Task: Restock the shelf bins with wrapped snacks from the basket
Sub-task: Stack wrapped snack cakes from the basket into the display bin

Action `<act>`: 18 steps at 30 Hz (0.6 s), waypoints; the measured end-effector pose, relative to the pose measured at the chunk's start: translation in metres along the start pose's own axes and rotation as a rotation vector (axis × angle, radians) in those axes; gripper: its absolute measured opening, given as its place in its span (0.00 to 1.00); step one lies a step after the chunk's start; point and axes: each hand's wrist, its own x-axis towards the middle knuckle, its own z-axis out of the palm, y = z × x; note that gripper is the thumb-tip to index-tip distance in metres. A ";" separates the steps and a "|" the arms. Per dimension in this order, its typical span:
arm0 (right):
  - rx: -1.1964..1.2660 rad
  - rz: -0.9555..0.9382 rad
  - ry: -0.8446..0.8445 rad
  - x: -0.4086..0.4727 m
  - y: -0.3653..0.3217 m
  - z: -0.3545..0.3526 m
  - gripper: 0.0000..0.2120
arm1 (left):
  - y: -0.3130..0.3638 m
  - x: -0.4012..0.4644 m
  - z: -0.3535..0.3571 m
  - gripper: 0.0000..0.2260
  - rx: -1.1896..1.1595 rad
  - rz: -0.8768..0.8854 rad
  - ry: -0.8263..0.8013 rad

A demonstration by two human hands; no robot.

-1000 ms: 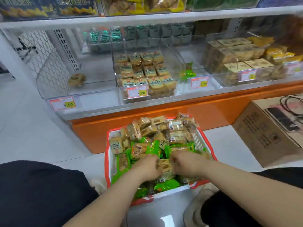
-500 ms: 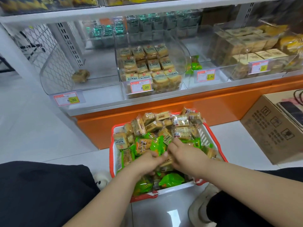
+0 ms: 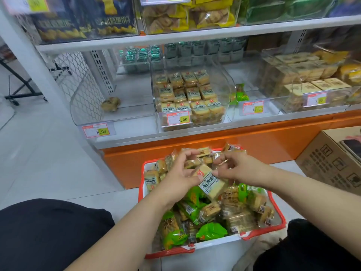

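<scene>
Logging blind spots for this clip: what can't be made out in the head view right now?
- Basket: its bottom layers, buried under wrapped snacks.
- Left hand and right hand: how many snacks each grips, hidden by fingers and the tan snack.
- Price tags' small print: too small.
- Cardboard box: cut off by the right edge.

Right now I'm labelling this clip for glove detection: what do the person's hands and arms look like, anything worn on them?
Both the left hand and the right hand are bare: no gloves, and no rings, watch or bracelet that I can make out. Both forearms are uncovered right down to the bottom edge of the frame, so no sleeves show. Dark clothing appears only over the knees.
</scene>
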 end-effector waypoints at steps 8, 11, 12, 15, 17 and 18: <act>0.181 -0.040 0.019 0.026 -0.045 -0.041 0.05 | 0.052 0.032 -0.015 0.25 0.764 0.231 0.117; 0.271 -0.067 0.111 0.048 -0.061 -0.046 0.06 | 0.079 0.048 -0.023 0.41 1.107 0.268 0.130; 0.293 -0.075 0.139 0.056 -0.067 -0.048 0.05 | 0.087 0.056 -0.027 0.43 1.170 0.291 0.146; 0.335 -0.121 0.209 0.075 -0.084 -0.050 0.05 | 0.111 0.085 -0.038 0.41 1.283 0.368 0.186; 0.359 -0.154 0.264 0.087 -0.092 -0.056 0.04 | 0.125 0.107 -0.045 0.38 1.335 0.380 0.189; 0.360 -0.160 0.301 0.092 -0.094 -0.060 0.05 | 0.132 0.120 -0.049 0.37 1.348 0.375 0.190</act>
